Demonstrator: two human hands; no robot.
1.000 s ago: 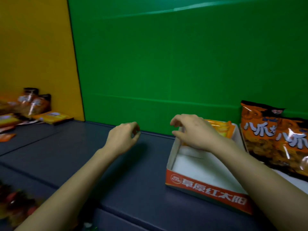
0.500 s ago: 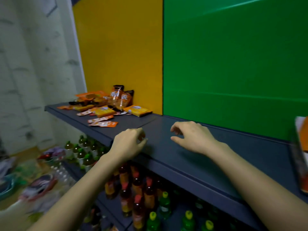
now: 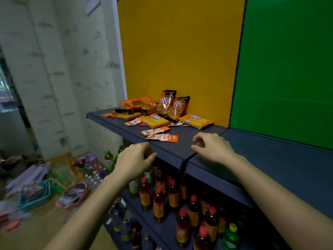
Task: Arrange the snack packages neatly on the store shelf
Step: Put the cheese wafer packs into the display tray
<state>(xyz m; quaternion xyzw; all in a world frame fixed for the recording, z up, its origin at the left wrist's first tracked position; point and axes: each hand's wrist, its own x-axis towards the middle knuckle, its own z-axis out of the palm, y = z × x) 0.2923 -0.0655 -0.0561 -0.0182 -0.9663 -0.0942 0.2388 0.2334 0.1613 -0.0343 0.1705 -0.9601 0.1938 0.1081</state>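
Observation:
A loose heap of orange snack packages [image 3: 142, 107] lies at the left end of the dark grey shelf [image 3: 270, 159], against the yellow back panel. Two tall orange chip bags [image 3: 171, 105] stand in it, with flat yellow packs [image 3: 195, 121] and small orange sachets [image 3: 163, 137] spread in front. My left hand [image 3: 134, 162] hovers in front of the shelf's front edge, fingers loosely curled, holding nothing. Over the shelf, just right of the sachets, my right hand [image 3: 213, 147] also has loosely curled fingers and holds nothing.
Several bottles with red caps [image 3: 173, 193] fill the lower shelf below my hands. A pale wall stands at the left. Bags and a teal basket [image 3: 34, 195] lie on the floor at the lower left. A green panel [image 3: 288, 69] backs the right part of the shelf.
My view has swung left, away from the white box and big chip bag, which are out of view. Both hands moved left along the shelf, closer to the snack heap.

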